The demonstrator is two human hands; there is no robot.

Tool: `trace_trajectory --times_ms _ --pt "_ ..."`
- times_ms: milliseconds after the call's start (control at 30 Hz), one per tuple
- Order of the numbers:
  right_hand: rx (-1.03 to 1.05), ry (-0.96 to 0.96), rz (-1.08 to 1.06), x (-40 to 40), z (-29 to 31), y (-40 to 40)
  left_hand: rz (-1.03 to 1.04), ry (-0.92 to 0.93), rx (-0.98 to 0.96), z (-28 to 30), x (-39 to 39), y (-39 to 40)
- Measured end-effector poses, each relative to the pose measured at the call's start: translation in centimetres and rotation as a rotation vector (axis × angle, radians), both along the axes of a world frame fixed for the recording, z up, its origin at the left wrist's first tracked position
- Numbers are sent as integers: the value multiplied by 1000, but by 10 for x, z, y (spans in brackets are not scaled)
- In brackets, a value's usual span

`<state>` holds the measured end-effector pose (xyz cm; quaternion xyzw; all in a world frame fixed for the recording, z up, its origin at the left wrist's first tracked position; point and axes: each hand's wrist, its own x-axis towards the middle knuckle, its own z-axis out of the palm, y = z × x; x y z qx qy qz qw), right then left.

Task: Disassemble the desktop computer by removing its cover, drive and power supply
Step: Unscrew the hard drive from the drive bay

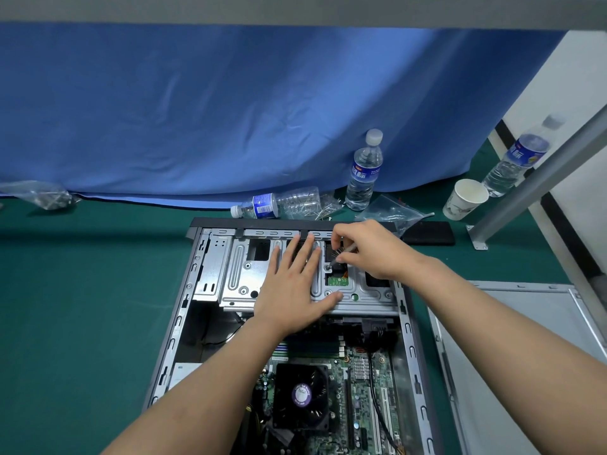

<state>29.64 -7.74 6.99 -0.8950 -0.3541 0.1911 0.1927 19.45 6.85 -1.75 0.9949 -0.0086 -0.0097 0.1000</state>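
Head view: we press our flat left hand (292, 284) on the drive cage (236, 274) while our right hand (371, 249) pinches a screwdriver (343, 254), which could slip off the screw and poke the green board.

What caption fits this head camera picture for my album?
Left hand pressing flat on the silver metal drive cage while the right hand works a thin screwdriver inside the open desktop computer.

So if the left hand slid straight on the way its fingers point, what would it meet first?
Probably the case's front edge: the left hand lies flat on the drive cage, fingers pointing toward it. The lying bottle sits beyond.
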Motion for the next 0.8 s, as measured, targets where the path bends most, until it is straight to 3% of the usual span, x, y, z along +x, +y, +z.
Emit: trace_trajectory --times_ms 233,533,700,800 --pt "-119 -161 -173 -3 -8 11 4 -4 1 0 1 0" --pt "-5 3 -63 0 1 7 8 -6 -6 -1 1 0" --pt "-154 -180 -120 -5 -2 12 6 -5 -2 -1 1 0" --pt "-129 -200 -115 -7 -2 14 5 -7 -5 -1 1 0"
